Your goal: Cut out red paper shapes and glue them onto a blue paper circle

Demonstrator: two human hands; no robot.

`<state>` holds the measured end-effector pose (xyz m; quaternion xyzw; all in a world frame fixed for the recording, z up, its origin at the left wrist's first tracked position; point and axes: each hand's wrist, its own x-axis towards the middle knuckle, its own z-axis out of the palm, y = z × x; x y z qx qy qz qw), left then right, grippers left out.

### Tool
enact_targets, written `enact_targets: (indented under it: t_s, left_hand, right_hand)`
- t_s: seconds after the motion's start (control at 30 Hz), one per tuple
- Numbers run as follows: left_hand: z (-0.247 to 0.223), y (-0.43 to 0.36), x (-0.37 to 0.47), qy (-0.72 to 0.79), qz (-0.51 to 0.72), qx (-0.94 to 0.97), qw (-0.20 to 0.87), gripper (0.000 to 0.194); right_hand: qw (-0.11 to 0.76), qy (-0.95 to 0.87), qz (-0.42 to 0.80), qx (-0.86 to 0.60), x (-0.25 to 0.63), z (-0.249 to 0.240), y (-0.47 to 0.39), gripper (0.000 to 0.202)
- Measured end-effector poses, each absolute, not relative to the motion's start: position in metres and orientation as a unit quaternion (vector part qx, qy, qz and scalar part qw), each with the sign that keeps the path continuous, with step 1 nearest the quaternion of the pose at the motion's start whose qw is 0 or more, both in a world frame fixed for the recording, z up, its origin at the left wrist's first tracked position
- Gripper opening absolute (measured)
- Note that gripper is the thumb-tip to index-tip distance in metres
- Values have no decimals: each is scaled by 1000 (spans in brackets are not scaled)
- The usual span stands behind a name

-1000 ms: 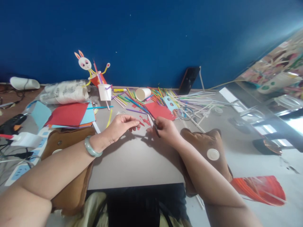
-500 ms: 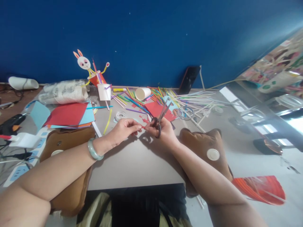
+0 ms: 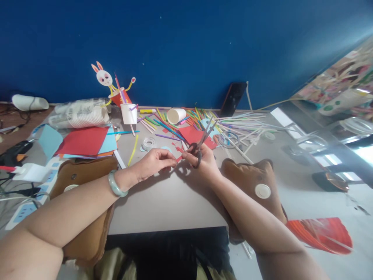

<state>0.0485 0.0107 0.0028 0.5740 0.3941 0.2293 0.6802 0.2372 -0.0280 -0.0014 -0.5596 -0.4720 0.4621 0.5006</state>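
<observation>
Between my two hands, over the middle of the table, is a small strip of red paper [image 3: 179,158]. My left hand [image 3: 155,163], with a pale bangle on its wrist, pinches the strip's left end. The fingertips of my right hand [image 3: 204,159] are at its other end. Scissors [image 3: 204,136] hang in my right hand, the handle rings around the fingers and the blades pointing up and away, slightly apart. Just beyond lie a sheet of red paper [image 3: 192,135] and small red scraps. A roll of white tape [image 3: 149,143] is beyond my left hand.
A rabbit figure [image 3: 104,77] in a red cup and a white paper cup [image 3: 128,113] stand at the back left. Colourful sticks [image 3: 166,126] are strewn along the back. Brown cushions [image 3: 253,179] flank my forearms. A phone [image 3: 233,98] leans on the blue wall.
The left hand has shifted slightly down, and more of the red strip shows between the fingers. The scissors have tilted a little to the right. The view has moved slightly.
</observation>
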Motion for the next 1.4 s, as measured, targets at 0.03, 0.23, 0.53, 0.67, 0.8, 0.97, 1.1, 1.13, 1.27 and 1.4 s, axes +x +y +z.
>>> enact_targets:
  t_s: [0.03,0.23,0.53,0.67,0.8,0.97,1.1,1.13,1.27,1.4]
  left_hand:
    - [3,11,48,394,238,562,687,17]
    - [-1,15,47,401,257,544,691,18]
    - [-6,15,45,399,215,614,646,22]
    - [-6,15,45,398,200,618,648,24]
    - [-6,17,45,387,246,577,675,26]
    - [-6,20,45,383,321,523,690,26]
    - [-1,20,46,389,350,506,686,21]
    - [0,20,46,389,356,502,685,20]
    - [3,19,47,392,380,475,690,18]
    - [2,18,47,387,398,449,700,19]
  right_hand:
    - [500,-472,461,-561,237,-1,-28,36]
    - [493,-482,463,-557,237,-2,-28,38]
    - [478,-541,440,-534,235,-3,-30,45]
    - [484,-534,446,-530,234,-3,-31,44]
    - [503,-507,424,-558,237,1,-31,42]
    - [467,-522,460,-545,236,7,-31,49]
    - [426,-530,511,-526,232,6,-31,53]
    - [416,-536,513,-525,232,5,-32,53]
    - [381,-568,502,-530,233,-1,-32,48]
    - [351,-576,523,-521,231,-8,-34,48]
